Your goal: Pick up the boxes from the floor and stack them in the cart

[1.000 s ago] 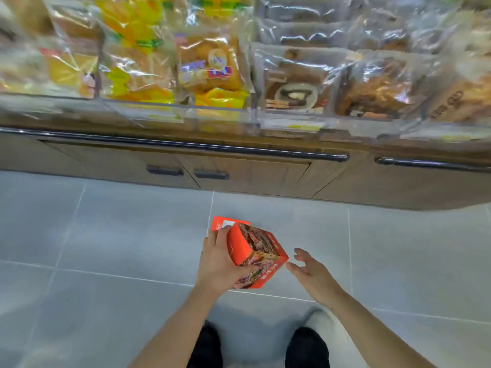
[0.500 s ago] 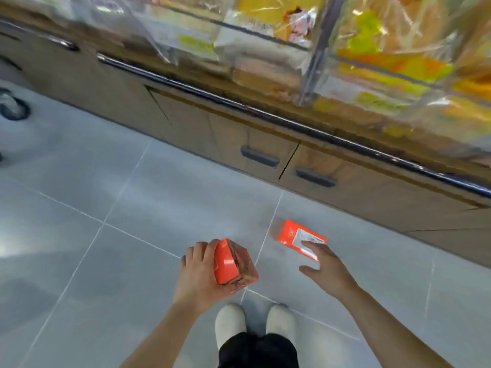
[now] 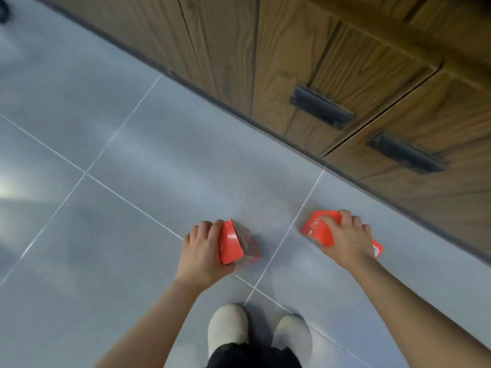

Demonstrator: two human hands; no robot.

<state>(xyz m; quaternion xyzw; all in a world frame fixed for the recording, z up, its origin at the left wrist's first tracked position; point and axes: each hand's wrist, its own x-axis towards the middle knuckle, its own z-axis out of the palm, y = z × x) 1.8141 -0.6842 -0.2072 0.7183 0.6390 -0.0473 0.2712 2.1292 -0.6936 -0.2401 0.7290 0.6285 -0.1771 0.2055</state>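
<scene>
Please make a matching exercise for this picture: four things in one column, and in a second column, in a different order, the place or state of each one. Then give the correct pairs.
Things
1. left hand
2. right hand
3. white shoes
4. black handles

Places or states
A. on the wooden cabinet fronts
B. grips the tilted orange box
C. on the grey tiles, bottom centre
D. grips the orange box nearer the cabinet

Pairs: 1-B, 2-D, 3-C, 4-A

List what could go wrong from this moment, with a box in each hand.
1. The left hand holds its orange box tilted, by one side; it may slip.
2. The right hand covers the second orange box from above, near the floor; the grip may prove weak on lifting.
3. No cart is in view, and both hands are full.
</scene>
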